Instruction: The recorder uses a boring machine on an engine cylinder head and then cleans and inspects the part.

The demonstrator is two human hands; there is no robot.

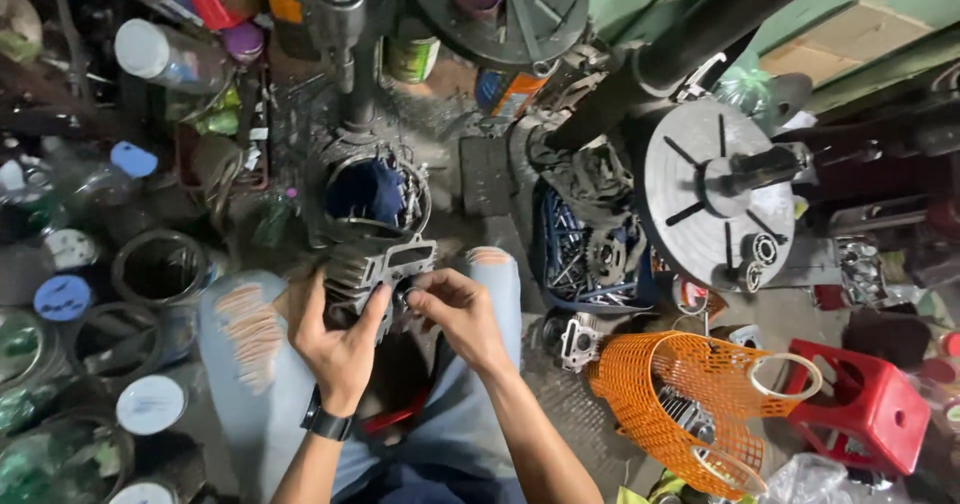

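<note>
Left hand [335, 339], with a black band at the wrist, is wrapped around the underside of a grey cast-metal engine cylinder head with ribbed cooling fins [375, 272], fingers curled along its near edge and thumb laid up toward its round opening. Right hand [458, 314] meets it from the other side, thumb and forefinger pressed together in a pinch on a small dark part at that opening; what the part is cannot be told. Casting sits above the person's knees, over torn, faded blue denim jeans [250, 334], and its surface looks dull and oily. Just beyond it stands a round metal tin with blue cloth inside [375, 196]. Right of the knees lies an orange plastic mesh basket with white loop handles [680, 394], tipped on its side, and beside that a red plastic stool [860, 404]. Above the basket, a grey slotted steel disc [715, 194] is fixed on a dark shaft.
</note>
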